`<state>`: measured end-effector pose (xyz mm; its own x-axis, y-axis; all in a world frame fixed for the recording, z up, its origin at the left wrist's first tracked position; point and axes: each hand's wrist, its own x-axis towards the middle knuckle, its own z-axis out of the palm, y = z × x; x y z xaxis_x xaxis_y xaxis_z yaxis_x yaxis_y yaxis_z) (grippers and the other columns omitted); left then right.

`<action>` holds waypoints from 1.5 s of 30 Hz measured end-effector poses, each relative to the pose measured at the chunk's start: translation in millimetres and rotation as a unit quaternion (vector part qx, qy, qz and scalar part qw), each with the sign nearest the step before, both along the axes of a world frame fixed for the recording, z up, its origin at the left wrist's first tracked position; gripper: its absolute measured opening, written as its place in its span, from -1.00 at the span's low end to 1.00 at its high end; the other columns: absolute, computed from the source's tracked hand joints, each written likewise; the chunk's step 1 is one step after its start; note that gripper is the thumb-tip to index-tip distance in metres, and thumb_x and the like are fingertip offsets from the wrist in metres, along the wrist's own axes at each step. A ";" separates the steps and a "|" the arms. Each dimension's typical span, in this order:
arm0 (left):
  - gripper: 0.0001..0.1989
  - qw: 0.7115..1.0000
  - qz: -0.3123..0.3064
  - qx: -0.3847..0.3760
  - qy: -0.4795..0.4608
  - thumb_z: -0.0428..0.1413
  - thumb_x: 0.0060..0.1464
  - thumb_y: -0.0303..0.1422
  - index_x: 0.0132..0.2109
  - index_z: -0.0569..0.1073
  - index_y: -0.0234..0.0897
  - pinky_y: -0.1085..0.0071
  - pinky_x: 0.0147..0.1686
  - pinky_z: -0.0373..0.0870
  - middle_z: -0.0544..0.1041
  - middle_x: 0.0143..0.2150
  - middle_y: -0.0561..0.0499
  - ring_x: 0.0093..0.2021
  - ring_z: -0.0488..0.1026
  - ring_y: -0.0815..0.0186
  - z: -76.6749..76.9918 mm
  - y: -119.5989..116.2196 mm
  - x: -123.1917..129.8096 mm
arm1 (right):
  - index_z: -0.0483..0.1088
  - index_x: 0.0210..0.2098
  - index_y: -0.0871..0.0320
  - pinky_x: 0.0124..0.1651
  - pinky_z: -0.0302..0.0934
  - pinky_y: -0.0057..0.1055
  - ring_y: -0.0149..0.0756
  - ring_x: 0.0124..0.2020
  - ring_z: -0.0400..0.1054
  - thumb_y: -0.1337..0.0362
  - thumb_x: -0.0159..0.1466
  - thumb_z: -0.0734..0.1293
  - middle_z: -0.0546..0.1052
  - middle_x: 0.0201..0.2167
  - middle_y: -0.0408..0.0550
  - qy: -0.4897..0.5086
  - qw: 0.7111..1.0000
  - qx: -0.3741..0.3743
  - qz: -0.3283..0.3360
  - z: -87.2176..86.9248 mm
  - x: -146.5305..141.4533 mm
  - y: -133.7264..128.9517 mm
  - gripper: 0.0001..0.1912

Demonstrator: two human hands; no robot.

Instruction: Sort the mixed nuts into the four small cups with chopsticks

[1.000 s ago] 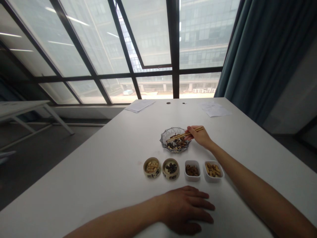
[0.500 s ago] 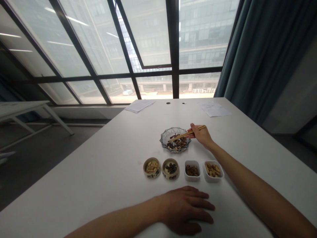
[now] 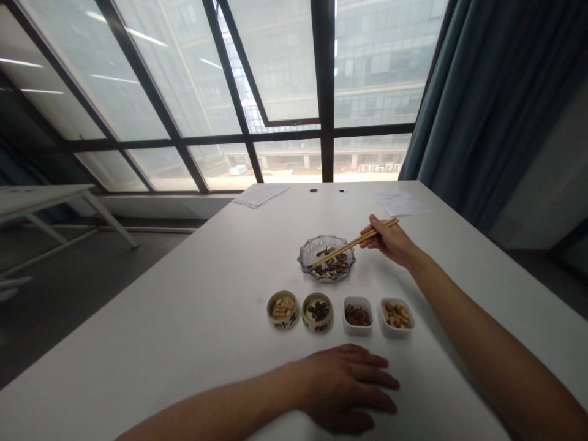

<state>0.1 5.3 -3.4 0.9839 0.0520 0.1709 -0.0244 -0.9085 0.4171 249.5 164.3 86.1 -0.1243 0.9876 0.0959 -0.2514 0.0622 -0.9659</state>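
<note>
Fingers (image 3: 374,381) of the left hand (image 3: 342,389) lie spread and released on the smooth white table (image 3: 193,331), gripping nothing. Just beyond them, four small containers stand in a row: a round glazed bowl (image 3: 282,323) of pale nuts (image 3: 283,309), a matching bowl (image 3: 316,324) of dark seeds (image 3: 318,311), a square white dish (image 3: 357,329) of brown pieces (image 3: 357,315) and another square dish (image 3: 395,329) of tan peanuts (image 3: 395,314). Past the row, the right hand (image 3: 388,241) grasps thin wooden chopsticks (image 3: 353,245), their tips over a scalloped glass dish (image 3: 326,248) of mixed nuts and seeds (image 3: 333,266). Whether the tips pinch anything is too small to tell. Compared with half a second ago, the right hand sits farther right and higher. Farther off, paper sheets (image 3: 261,195) lie near the table's far edge, before dark-framed windows (image 3: 275,92) and a teal curtain (image 3: 463,104).
</note>
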 end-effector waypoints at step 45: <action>-0.53 1.000 -0.002 -0.005 0.006 -0.03 0.32 -0.15 0.26 0.44 -0.20 0.21 0.49 0.09 0.36 0.42 0.00 0.51 0.15 0.15 1.1 0.2 -0.2 | 0.57 -0.37 0.30 -0.53 0.41 -0.54 -0.31 -0.60 0.54 -0.26 0.20 0.47 0.62 -0.56 0.10 -0.098 0.977 0.015 0.188 -0.2 5.0 -11.4 -0.36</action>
<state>-0.1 5.6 -2.4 0.9860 0.0496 0.1592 -0.0235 -0.9040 0.4269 254.5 152.8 85.9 -0.4961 0.8660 0.0625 -0.0724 0.0304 -0.9969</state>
